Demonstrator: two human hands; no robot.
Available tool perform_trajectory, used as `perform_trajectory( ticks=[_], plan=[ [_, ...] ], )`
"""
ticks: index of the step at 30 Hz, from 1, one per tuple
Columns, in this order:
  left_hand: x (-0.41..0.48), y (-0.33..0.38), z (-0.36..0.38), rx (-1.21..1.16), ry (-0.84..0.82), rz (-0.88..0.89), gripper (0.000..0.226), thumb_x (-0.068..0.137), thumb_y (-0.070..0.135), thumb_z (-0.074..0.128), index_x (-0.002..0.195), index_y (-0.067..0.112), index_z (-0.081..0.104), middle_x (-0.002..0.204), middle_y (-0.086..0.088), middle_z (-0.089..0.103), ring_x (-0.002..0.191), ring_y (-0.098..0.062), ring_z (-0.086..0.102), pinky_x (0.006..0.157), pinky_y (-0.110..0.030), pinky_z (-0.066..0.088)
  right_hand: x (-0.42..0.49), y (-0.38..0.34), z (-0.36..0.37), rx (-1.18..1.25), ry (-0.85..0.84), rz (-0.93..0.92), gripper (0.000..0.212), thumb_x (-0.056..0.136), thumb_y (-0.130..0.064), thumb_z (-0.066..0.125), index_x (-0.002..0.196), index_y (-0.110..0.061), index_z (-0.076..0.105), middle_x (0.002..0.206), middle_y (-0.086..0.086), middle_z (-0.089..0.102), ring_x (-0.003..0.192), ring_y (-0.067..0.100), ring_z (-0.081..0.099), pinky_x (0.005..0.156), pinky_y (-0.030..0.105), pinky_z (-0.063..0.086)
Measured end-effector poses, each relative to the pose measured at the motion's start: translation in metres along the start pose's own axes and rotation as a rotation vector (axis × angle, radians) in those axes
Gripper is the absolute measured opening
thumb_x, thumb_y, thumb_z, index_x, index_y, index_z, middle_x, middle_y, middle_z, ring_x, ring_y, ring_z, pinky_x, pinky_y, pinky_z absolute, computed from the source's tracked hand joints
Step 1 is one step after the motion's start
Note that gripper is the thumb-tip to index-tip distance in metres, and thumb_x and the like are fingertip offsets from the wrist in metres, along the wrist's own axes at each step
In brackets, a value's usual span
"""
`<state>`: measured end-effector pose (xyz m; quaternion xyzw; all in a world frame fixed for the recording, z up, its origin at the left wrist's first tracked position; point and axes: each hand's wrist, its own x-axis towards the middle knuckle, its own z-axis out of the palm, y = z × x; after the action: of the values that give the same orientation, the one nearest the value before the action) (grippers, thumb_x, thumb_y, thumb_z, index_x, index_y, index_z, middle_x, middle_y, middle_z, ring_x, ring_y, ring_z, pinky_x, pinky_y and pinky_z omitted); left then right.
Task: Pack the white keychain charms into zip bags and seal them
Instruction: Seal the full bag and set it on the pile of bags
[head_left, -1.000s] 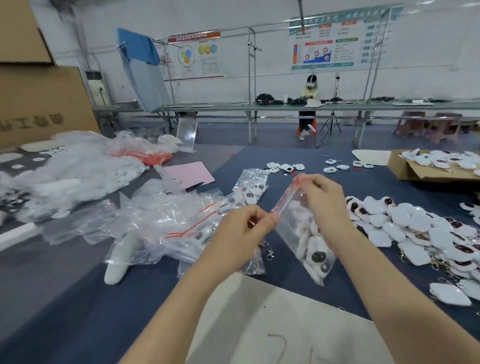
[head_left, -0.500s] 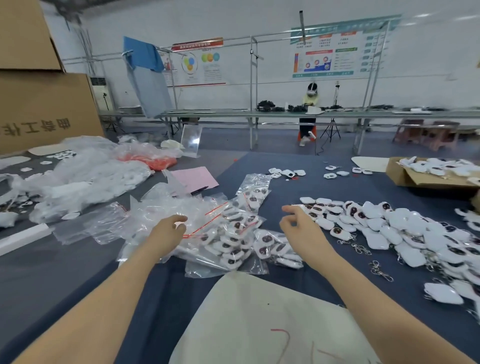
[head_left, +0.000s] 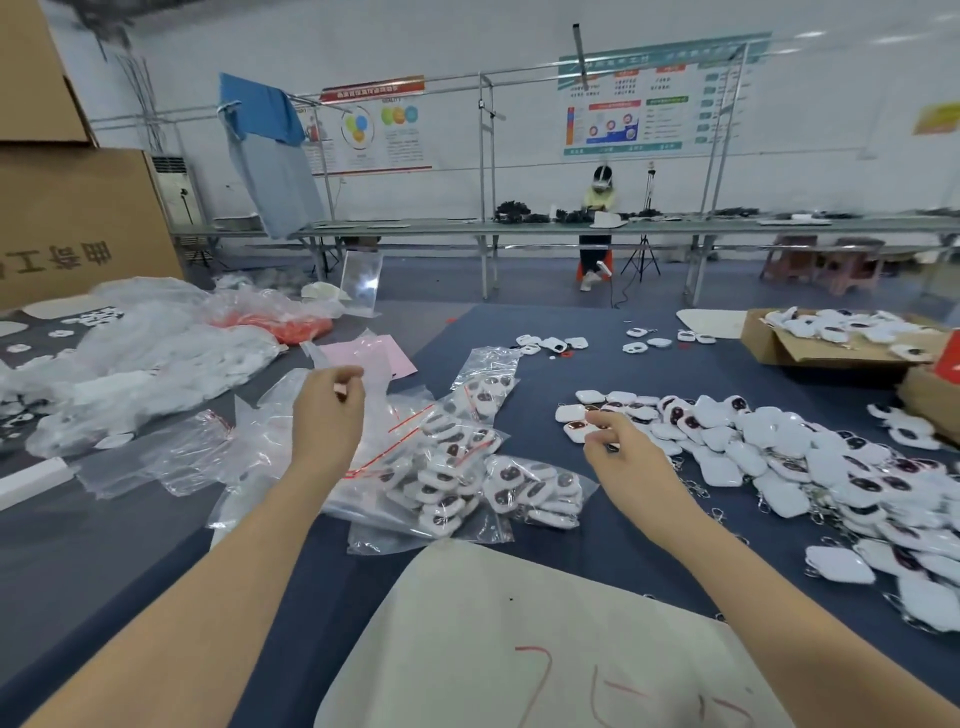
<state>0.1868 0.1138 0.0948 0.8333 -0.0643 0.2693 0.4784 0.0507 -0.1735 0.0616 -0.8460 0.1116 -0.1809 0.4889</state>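
The dark table (head_left: 649, 374) holds loose white keychain charms (head_left: 779, 457) at right, filled zip bags (head_left: 452, 467) at centre. Above the bags the left hand (head_left: 327, 421) pinches an empty zip bag (head_left: 318, 354); the right hand (head_left: 621, 457) curls its fingers at the charms' edge, grip unclear.

Left, cardboard boxes (head_left: 78, 223); mid-table, pink sheet (head_left: 396, 357); beyond, seated person (head_left: 600, 205).

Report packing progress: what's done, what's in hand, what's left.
Done: several filled zip bags lie heaped at centre; their seals are too small to confirm. In hand: the left hand pinches what looks like an empty zip bag, and the right hand reaches the near edge of the loose charms. Left: that large pile, plus more charms in the cardboard box.
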Motion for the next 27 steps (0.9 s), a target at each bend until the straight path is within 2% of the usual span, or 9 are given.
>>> perform_trajectory(
  ticks=[3,7,10,12,16,19,22,25,27],
  plan=[
    [-0.009,0.046,-0.001,-0.283,-0.027,0.054,0.018,0.101,0.012,0.054,0.103,0.024,0.068,0.095,0.013,0.064,0.074,0.008,0.056,0.067,-0.007,0.044,-0.007,-0.003,-0.005,0.058,0.000,0.005,0.031,0.102,-0.028,0.045,0.131,-0.035,0.051,0.101,-0.028,0.057,0.082,-0.009,0.059,0.053,0.005,0.042],
    [-0.039,0.099,0.000,-0.792,-0.233,-0.084,0.021,0.094,0.007,0.057,0.102,0.024,0.066,0.079,0.006,0.065,0.069,-0.007,0.061,0.067,-0.024,0.054,-0.019,-0.008,-0.020,0.261,-0.042,0.090,0.034,0.100,-0.040,0.050,0.133,-0.033,0.054,0.110,-0.015,0.065,0.094,0.004,0.068,0.075,0.018,0.051],
    [-0.062,0.124,0.004,-1.072,-0.435,-0.196,0.022,0.080,0.010,0.056,0.099,0.018,0.065,0.072,0.007,0.066,0.066,-0.009,0.062,0.059,-0.024,0.054,-0.031,-0.014,-0.037,0.410,-0.083,0.144,0.036,0.099,-0.049,0.051,0.130,-0.031,0.059,0.115,-0.008,0.071,0.101,0.011,0.071,0.086,0.029,0.057],
    [-0.075,0.135,0.012,-1.016,-0.523,-0.206,0.020,0.080,0.010,0.055,0.091,0.020,0.069,0.073,0.007,0.068,0.067,-0.009,0.065,0.063,-0.028,0.055,-0.039,-0.018,-0.052,0.475,-0.097,0.132,0.042,0.095,-0.060,0.053,0.126,-0.033,0.062,0.118,-0.008,0.072,0.108,0.014,0.070,0.096,0.037,0.054],
    [-0.099,0.149,0.032,-0.733,-0.703,-0.087,0.024,0.082,0.017,0.056,0.081,0.032,0.074,0.067,0.011,0.065,0.061,-0.008,0.061,0.066,-0.028,0.049,-0.060,-0.030,-0.088,0.605,-0.184,0.121,0.053,0.082,-0.075,0.048,0.115,-0.038,0.068,0.116,-0.008,0.074,0.104,0.015,0.072,0.086,0.035,0.057],
    [-0.113,0.158,0.043,-0.652,-0.837,0.013,0.021,0.084,0.025,0.058,0.093,0.036,0.073,0.069,0.012,0.061,0.059,-0.006,0.056,0.059,-0.018,0.050,-0.076,-0.029,-0.106,0.582,-0.176,0.107,0.035,0.096,-0.054,0.057,0.109,-0.029,0.076,0.116,0.006,0.074,0.097,0.018,0.072,0.081,0.035,0.060],
    [-0.126,0.165,0.055,-0.633,-0.809,0.024,0.021,0.089,0.036,0.066,0.107,0.047,0.070,0.079,0.016,0.068,0.063,-0.002,0.060,0.056,-0.015,0.047,-0.091,-0.020,-0.117,0.600,-0.110,0.074,0.025,0.095,-0.038,0.066,0.108,-0.020,0.077,0.103,0.006,0.075,0.086,0.019,0.070,0.080,0.034,0.059],
    [-0.149,0.161,0.058,-0.662,-0.857,-0.158,0.035,0.085,0.067,0.068,0.117,0.055,0.060,0.099,0.039,0.068,0.085,0.017,0.066,0.075,-0.015,0.047,-0.101,-0.011,-0.122,0.694,0.048,0.098,0.029,0.093,-0.034,0.069,0.108,-0.010,0.075,0.093,0.003,0.073,0.080,0.017,0.069,0.075,0.033,0.060],
    [-0.170,0.148,0.057,-0.633,-0.970,-0.157,0.049,0.077,0.081,0.065,0.118,0.054,0.065,0.113,0.036,0.068,0.102,0.014,0.065,0.090,-0.024,0.047,-0.106,-0.007,-0.123,0.780,0.172,0.136,0.030,0.094,-0.029,0.068,0.108,-0.003,0.071,0.091,0.004,0.072,0.075,0.016,0.069,0.075,0.034,0.061]
  ],
)
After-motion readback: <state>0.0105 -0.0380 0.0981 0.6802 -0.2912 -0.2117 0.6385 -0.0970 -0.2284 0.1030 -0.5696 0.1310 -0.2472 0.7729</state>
